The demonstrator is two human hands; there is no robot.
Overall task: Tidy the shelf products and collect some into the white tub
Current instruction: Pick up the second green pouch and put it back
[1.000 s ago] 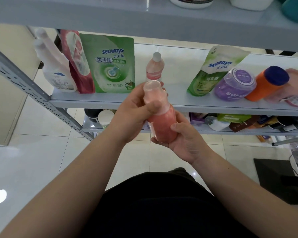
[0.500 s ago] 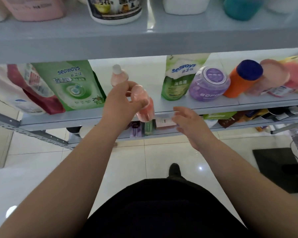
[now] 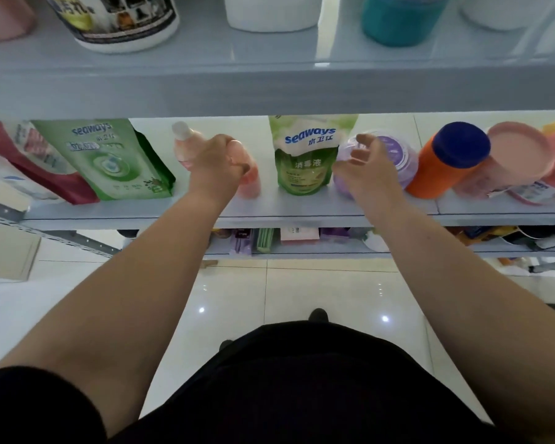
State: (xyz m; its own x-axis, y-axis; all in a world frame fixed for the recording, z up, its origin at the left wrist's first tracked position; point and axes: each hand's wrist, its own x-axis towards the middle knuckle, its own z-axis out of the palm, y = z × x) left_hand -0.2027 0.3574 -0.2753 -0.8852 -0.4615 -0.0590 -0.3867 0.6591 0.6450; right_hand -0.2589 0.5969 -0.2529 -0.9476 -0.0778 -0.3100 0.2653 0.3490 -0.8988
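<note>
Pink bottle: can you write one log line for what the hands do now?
left hand: grips pink bottle at shelf | right hand: open by purple jar, touch unclear

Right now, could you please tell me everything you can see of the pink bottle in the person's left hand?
The translucent pink plastic bottle holds pinkish-red liquid and has a clear rounded cap. It stands nearly upright on the grey middle shelf, between a similar white-capped pink bottle and a green Seaways pouch. The left hand grips its upper part, hiding the neck; whether its base rests fully on the shelf is unclear.
</note>
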